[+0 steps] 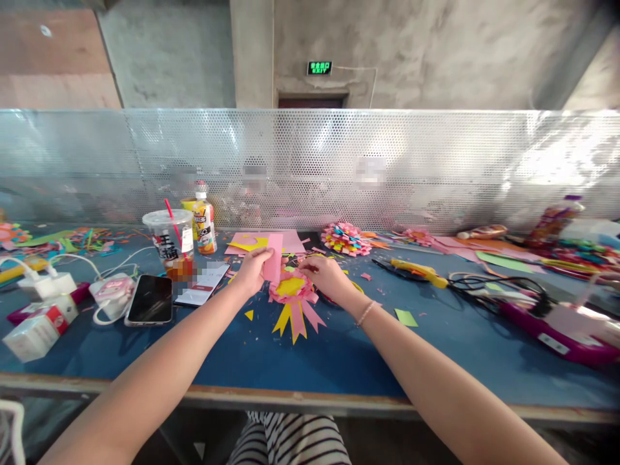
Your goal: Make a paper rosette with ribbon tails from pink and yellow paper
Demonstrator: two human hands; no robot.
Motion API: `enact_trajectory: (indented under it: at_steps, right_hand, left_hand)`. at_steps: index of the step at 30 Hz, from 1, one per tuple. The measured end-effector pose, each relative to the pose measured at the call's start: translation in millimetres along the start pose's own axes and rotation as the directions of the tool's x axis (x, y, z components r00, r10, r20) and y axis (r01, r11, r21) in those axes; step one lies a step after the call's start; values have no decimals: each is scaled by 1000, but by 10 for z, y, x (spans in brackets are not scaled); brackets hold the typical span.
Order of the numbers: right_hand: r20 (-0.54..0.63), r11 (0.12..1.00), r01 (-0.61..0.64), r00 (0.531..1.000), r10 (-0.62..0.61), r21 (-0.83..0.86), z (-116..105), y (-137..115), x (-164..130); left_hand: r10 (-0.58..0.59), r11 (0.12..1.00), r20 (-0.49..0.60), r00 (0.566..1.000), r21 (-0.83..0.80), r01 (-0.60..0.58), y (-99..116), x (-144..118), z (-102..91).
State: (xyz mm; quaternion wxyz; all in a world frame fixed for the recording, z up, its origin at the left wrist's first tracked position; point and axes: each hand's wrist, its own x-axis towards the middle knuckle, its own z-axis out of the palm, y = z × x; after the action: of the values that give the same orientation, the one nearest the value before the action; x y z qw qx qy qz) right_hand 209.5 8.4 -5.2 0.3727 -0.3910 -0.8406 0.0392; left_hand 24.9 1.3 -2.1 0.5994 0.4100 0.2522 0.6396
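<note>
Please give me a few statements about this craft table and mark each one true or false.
1. The left hand holds a pink paper strip. True.
2. The paper rosette has a green centre. False: its centre is yellow, with pink around it.
3. A dark phone lies left of the hands on the blue table. True.
4. The plastic cup has a blue straw. False: the straw is red.
5. The right hand rests beside the rosette, with a bracelet on its wrist. True.
</note>
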Motion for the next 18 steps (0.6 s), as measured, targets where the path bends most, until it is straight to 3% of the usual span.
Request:
enact_trajectory:
  at_steps: [12,18]
  right_hand:
    - [-143,987,-158,977,158,11,-137,73,42]
    - [-218,997,-70,974,65,-15,-194,18,33]
  left_hand:
    - [7,995,-58,998,95,-1,-37,37,-56]
    - [96,957,-76,992,281,-71,-175,141,-169]
